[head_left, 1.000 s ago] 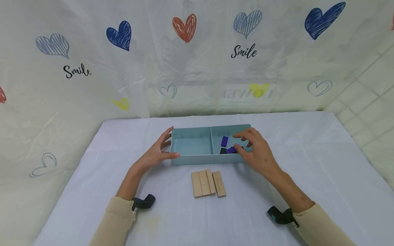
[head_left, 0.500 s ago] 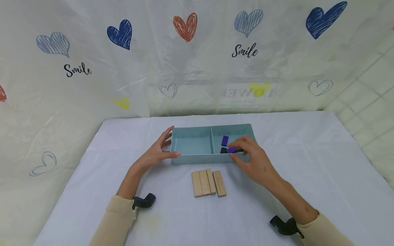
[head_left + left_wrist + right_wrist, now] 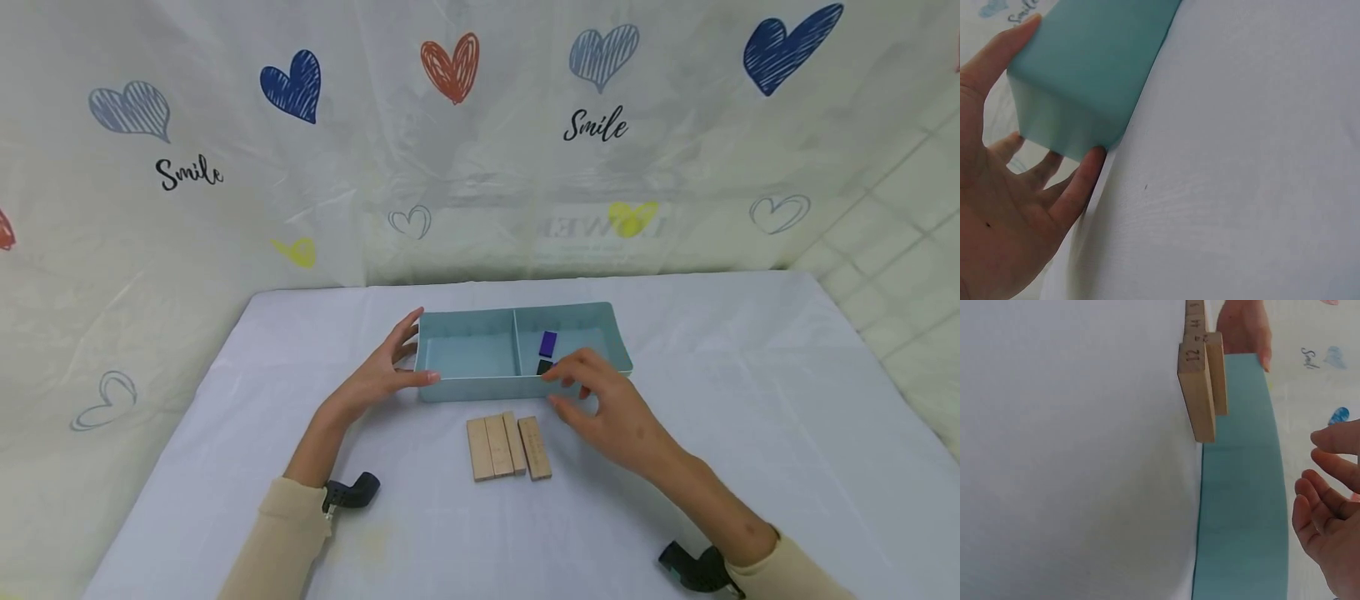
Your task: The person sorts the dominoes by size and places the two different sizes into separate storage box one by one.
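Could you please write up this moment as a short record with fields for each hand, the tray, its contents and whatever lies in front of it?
left hand: open, fingers against the left end of the tray
right hand: fingers loosely curled near the tray's front wall; whether it holds anything cannot be told
tray: teal, two compartments, on the white table
left compartment: nothing visible
right compartment: purple block, dark block
before tray: four wooden blocks side by side

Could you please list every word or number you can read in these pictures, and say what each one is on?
"Smile": black script, printed twice on the white heart-patterned plastic backdrop.
"12": end face of the nearest pale wooden block.
"4": end of the wooden block behind; further digits unclear.
Markings on the wooden blocks in the head view are too small to read.
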Tool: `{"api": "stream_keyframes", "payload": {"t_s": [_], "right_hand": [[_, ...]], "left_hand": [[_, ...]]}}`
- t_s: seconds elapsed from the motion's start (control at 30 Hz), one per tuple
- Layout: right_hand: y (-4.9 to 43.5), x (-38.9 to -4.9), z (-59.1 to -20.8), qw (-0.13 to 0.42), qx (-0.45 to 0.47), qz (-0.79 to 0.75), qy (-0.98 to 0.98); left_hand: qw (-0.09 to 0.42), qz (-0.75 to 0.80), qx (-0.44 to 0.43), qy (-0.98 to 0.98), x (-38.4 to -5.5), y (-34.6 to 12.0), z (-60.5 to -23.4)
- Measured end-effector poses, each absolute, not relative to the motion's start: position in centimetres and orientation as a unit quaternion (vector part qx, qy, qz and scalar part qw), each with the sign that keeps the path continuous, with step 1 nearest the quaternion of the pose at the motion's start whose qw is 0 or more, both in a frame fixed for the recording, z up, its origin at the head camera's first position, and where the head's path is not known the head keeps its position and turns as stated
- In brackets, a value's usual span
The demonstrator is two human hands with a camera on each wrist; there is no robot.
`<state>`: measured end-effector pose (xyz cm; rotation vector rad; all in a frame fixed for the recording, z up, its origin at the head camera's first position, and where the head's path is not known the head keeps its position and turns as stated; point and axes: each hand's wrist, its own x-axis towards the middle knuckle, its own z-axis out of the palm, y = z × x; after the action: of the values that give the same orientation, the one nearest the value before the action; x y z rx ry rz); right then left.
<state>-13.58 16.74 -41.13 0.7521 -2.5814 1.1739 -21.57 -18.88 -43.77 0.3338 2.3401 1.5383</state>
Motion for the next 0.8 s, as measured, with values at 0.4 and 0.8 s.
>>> {"api": "stream_keyframes", "payload": {"t_s": [0.4, 0.8], "right_hand": [[16.1, -12.8, -42.1, 0.064, 0.286, 0.403, -0.867], [15.6, -12.2, -42.4, -0.01, 0.294, 0.384, -0.875]], "left_hand": [[0.16, 0.54, 0.114, 0.818, -21.6, -18.9, -43.9], [0.162, 0.542, 0.115, 0.816, -21.6, -19.1, -44.0]]}}
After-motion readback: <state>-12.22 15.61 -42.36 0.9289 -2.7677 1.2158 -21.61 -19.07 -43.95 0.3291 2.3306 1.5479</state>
